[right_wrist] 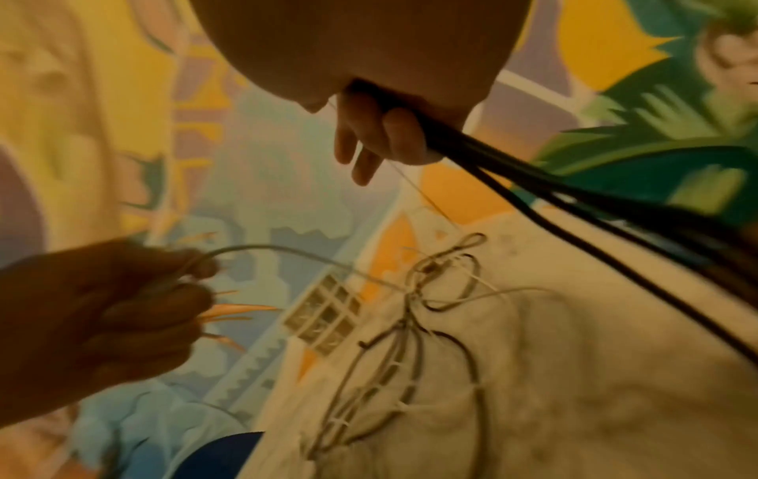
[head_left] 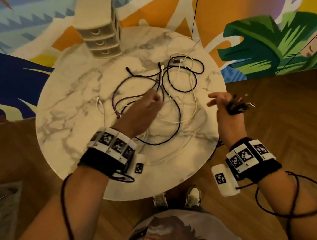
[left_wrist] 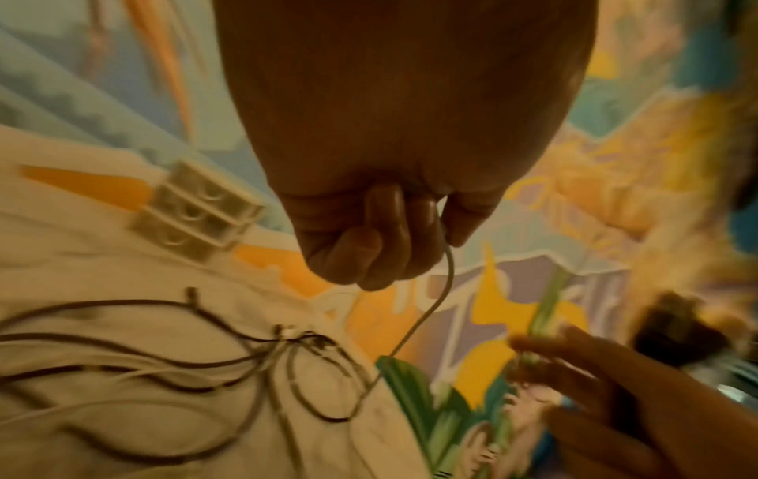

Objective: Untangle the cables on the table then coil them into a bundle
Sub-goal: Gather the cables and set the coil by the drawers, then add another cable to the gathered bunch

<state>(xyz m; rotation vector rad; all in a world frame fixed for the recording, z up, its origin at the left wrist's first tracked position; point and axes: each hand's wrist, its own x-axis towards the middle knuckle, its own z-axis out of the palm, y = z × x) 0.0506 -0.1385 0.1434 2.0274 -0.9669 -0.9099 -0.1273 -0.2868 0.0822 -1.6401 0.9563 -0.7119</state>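
Observation:
A tangle of dark and white cables (head_left: 169, 80) lies spread over the round marble table (head_left: 73, 128). My left hand (head_left: 152, 103) hovers over the tangle's middle, fingers curled, pinching a thin pale cable (left_wrist: 426, 314) that runs down into the tangle (left_wrist: 295, 350). My right hand (head_left: 219, 100) is at the table's right edge. Its lower fingers (right_wrist: 406, 133) curl round a black cable bundle (right_wrist: 574, 201), seen coiled at the palm (head_left: 236, 106), while the other fingers stick out straight. The left hand (right_wrist: 123, 308) with its pale cable (right_wrist: 287, 251) also shows in the right wrist view.
A small beige drawer unit (head_left: 100, 28) stands at the table's far edge. A painted mural wall rises behind the table, with wooden floor all around. My shoes (head_left: 192, 196) are under the near edge. Sensor leads loop off both wristbands.

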